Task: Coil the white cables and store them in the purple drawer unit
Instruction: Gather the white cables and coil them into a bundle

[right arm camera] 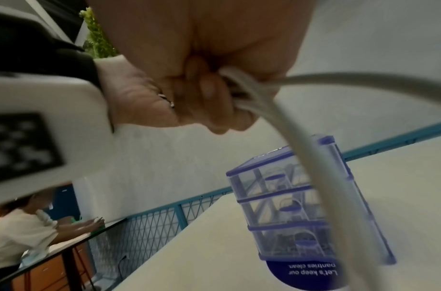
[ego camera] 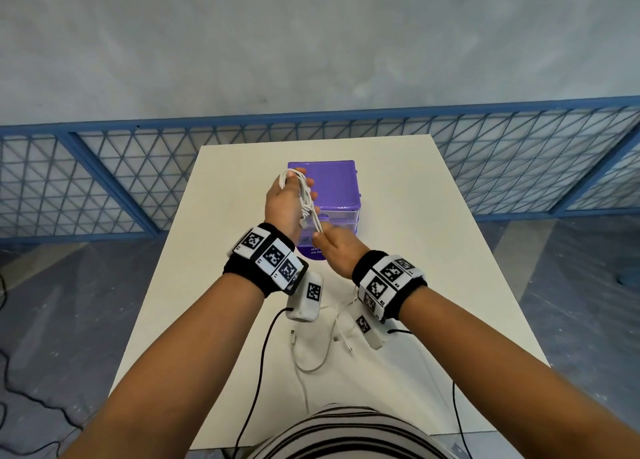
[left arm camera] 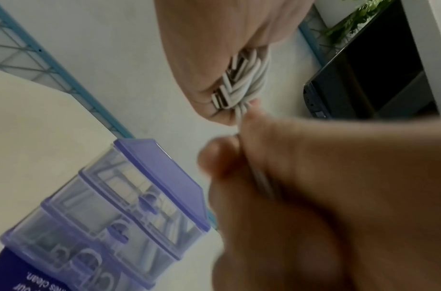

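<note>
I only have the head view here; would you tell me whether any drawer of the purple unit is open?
Observer: None. The right wrist view faces the purple drawer unit from the front, and all three clear drawers are pushed in.
Operator: Thank you. Is a plug caught in the coil?
Observer: Yes. The left wrist view shows a flat USB plug against the palm of the left hand, beside the white cable coil.
Operator: And the right hand?
Observer: The right wrist view shows the free strand leaving the curled fingers of the right hand.
</note>
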